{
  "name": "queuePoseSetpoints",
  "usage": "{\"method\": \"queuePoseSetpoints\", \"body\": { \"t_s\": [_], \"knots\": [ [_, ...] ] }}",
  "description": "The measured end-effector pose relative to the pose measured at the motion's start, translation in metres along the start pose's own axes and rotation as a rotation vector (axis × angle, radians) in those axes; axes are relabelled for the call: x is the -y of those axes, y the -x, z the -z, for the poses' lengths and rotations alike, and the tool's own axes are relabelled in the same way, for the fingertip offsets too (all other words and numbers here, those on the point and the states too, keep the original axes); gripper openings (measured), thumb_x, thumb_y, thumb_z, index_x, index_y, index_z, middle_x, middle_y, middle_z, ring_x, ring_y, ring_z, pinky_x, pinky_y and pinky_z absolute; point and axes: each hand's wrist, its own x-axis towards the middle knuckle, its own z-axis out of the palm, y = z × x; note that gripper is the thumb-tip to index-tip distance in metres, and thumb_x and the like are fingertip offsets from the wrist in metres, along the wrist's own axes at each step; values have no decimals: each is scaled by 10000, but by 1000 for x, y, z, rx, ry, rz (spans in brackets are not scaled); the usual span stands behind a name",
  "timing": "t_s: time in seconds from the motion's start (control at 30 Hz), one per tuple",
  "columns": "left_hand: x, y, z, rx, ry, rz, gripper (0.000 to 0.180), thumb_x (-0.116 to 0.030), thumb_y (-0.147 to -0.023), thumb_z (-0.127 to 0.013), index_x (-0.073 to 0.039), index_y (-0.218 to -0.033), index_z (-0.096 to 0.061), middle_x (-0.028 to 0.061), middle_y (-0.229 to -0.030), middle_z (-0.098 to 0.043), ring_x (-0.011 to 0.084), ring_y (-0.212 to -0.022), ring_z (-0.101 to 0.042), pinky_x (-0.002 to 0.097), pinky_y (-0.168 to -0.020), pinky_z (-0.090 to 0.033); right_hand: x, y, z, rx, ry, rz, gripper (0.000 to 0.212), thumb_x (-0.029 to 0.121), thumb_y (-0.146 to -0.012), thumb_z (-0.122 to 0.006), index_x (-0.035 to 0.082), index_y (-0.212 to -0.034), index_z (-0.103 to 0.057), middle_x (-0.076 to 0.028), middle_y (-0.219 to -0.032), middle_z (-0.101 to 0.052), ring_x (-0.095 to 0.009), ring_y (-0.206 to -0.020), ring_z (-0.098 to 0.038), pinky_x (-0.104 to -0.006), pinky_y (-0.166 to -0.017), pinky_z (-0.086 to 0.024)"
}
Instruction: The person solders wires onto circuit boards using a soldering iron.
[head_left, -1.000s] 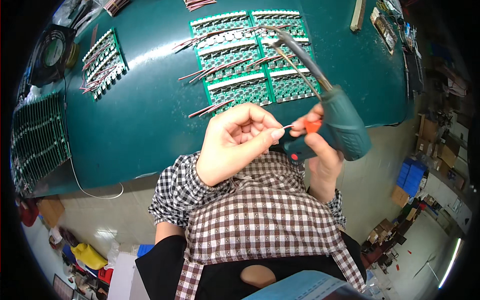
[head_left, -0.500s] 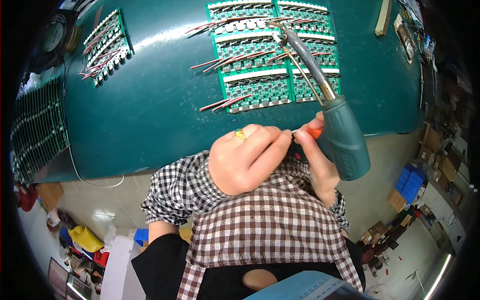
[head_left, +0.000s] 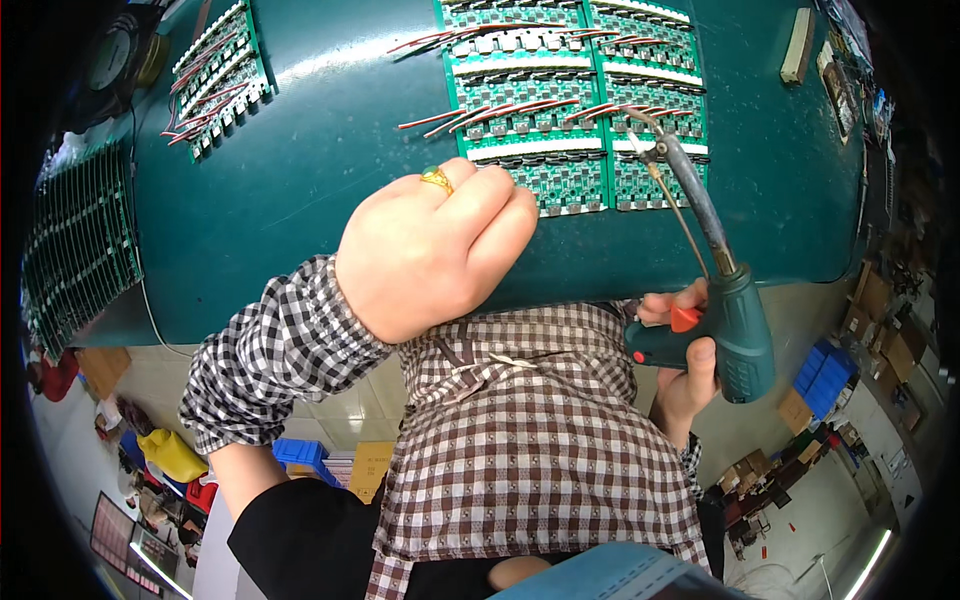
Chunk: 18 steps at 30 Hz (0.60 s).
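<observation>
My right hand (head_left: 692, 385) grips a dark green soldering gun (head_left: 745, 330) with an orange-red trigger. Its bent metal tip and thin solder-feed tube point up over the near right circuit boards (head_left: 655, 185); whether the tip touches them I cannot tell. My left hand (head_left: 425, 245), with a gold ring, is closed over the near left corner of the green board panel (head_left: 565, 190). Its fingertips are hidden, so what they pinch does not show. Red, black and white wires (head_left: 500, 112) lie across the board rows beyond it.
Another group of wired boards (head_left: 220, 80) lies at the far left of the green table (head_left: 330, 150). Many thin boards stand in a rack (head_left: 85, 245) at the left edge. A wooden block (head_left: 797, 45) and metal pieces (head_left: 835, 90) lie at the far right.
My hands have parted. The left has moved left and forward onto the near left board corner; the right has shifted right and closer to me with the soldering gun.
</observation>
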Motion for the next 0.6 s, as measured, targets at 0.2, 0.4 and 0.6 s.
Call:
{"method": "queuePoseSetpoints", "body": {
  "t_s": [0.2, 0.4, 0.6],
  "knots": [
    [7, -4, -16, -24, -1, -34, 358, -75, -773, -655, 21, -1116, -693, 115, -1008, -651, 245, -844, -660, 334, -681, -561, -2, 0, -1, -8, 41, -37, 769, 463, -941, -718, -94, -1417, -487, -200, -1193, -627, -357, -1102, -685, -473, -864, -643],
    [7, -2, -27, -19, -69, -88, 363, -84, -767, -683, 19, -1115, -693, 95, -1023, -625, 215, -838, -645, 311, -655, -550, 1, 6, 7, 36, 95, -5, 719, 442, -938, -716, -110, -1361, -538, -205, -1128, -660, -353, -1058, -698, -491, -879, -635],
    [3, 1, -26, -6, -79, -44, 363, -71, -744, -708, 30, -1093, -705, 101, -1016, -626, 218, -833, -650, 310, -652, -551, 3, 18, 11, 31, 141, 5, 695, 422, -927, -728, -110, -1338, -554, -197, -1112, -671, -338, -1017, -705, -486, -870, -630]
  ]
}}
